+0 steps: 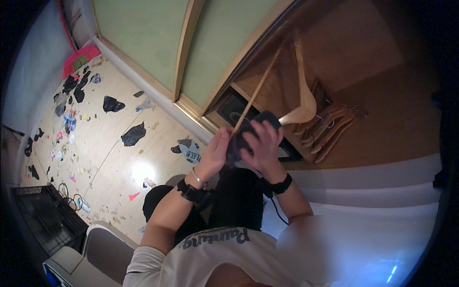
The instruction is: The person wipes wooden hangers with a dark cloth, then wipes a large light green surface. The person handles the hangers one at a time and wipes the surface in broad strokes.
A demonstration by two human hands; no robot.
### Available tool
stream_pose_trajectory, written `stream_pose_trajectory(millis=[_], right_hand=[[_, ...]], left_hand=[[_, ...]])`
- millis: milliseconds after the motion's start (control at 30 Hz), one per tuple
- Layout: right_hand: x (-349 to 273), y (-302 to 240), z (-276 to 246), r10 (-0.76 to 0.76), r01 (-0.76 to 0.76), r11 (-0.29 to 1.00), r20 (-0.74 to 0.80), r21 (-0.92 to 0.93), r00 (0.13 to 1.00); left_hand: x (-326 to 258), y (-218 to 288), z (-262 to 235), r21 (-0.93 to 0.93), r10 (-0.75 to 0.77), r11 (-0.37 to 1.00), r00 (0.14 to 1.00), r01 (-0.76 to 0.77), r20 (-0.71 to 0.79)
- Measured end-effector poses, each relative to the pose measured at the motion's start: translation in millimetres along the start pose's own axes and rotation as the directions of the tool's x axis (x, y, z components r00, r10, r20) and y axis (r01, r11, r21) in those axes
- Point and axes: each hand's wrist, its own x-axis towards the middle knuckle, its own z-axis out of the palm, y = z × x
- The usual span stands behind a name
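Note:
My left hand is closed around the near end of a light wooden coat hanger, by its thin straight bar. A dark grey cloth is bunched over that end of the hanger. Pressing on the cloth from the other side is my right hand, its fingers bent over it. The hanger is tilted, and its far end reaches up over the brown wooden surface. Where the cloth wraps it, the wood is hidden. Several more wooden hangers with metal hooks lie to the right of my hands.
Beyond my hands a dark flat panel lies beside sliding doors with green panels. On the left, black plastic scraps and other litter cover the pale floor, with a red broom, a black wire crate and a grey-white chair-like object.

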Motion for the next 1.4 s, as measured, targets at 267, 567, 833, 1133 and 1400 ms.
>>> stream_pose_trajectory(millis=[267, 567, 833, 1133, 1400], right_hand=[[23.3, 37.2, -8.7, 0.368, -0.418, 0.907, -0.371, -0.06, 0.852], [6.7, -5.6, -5.6, 0.595, -0.546, 0.803, -0.27, 0.238, 0.757], [45.7, 21.5, -26.2, 0.88, -0.396, 0.43, -0.279, 0.811, 0.383], [37.0, 0.8, -29.7, 0.888, -0.341, 0.379, -0.235, 0.86, 0.394], [12.0, -12.7, -9.3, 0.425, -0.213, 0.83, -0.338, 0.516, 0.839]], left_hand=[[-2.0, 6.3, 4.3, -0.077, -0.095, 0.992, 0.995, 0.098, 0.043], [-9.0, 8.2, 14.8, 0.057, -0.108, 0.993, 0.992, 0.105, 0.058], [-7.8, -18.5, 22.2, 0.196, -0.068, 0.979, 0.995, 0.053, 0.073], [-3.7, 15.8, 9.5, 0.695, 0.146, 0.707, 0.988, -0.133, 0.042], [3.8, 5.2, 1.8, 0.825, 0.526, 0.454, 0.849, -0.336, 0.057]])
